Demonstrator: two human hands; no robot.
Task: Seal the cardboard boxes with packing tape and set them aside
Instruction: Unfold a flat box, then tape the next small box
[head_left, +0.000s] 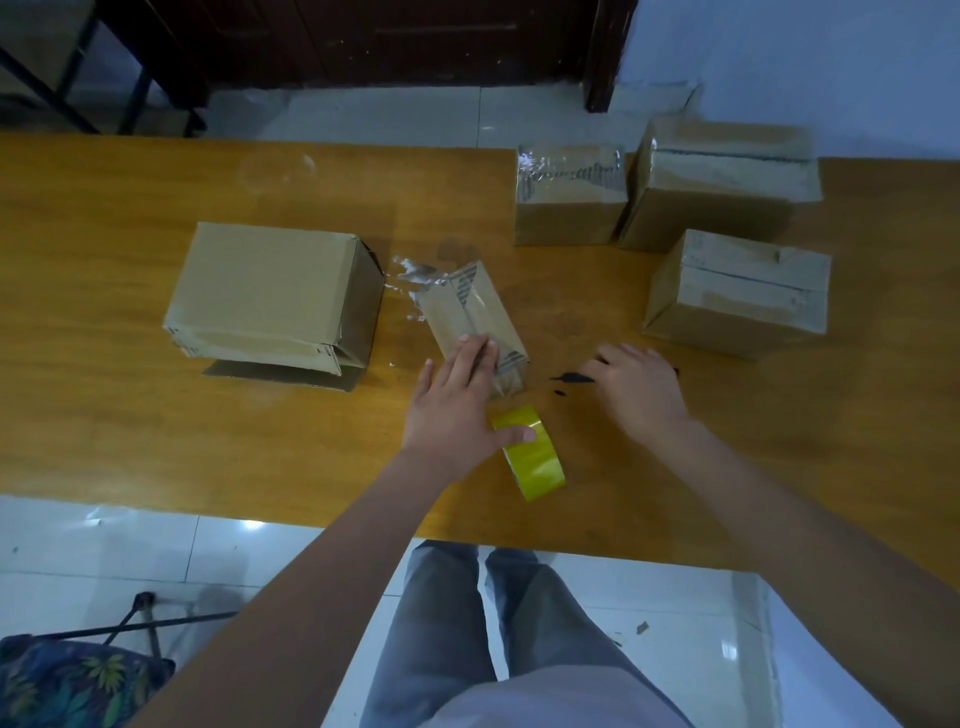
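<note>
Person stands at a wooden bench (156, 426), both bare arms reaching fwd. Landmark: the small box (470, 317), lying at an angle near mid-bench w/ clear tape run along its top seam and a crumpled loose tape end sticking off its far end.

Left hand (457, 410): fingers straight and spread, fingertips laid flat on the near end of the small box; grip is open-spread, not curled round anything. Its thumb sits over the top edge of the tape roll (530, 452), which lies on the bench just nearer the person than the small box; yellow-green, touching or almost touching the thumb, can't tell if pressed.

Right hand (641, 387): to the right of the small box, palm down on the bench, fingers loosely stretched, holding nothing. Fingertips at a dark smear (571, 378) on the wood betw. the hand and the small box.

Left of the small box, just apart: large box (270, 291), on its side, one flap open and flat on the bench at the near edge.

Right and beyond the small box, well apart: three taped boxes in a cluster: mid box (569, 197), far box (722, 182) touching or just beside it, near-right box (737, 296).

Below the bench edge: grey trousers, white tiled floor (130, 545).
</note>
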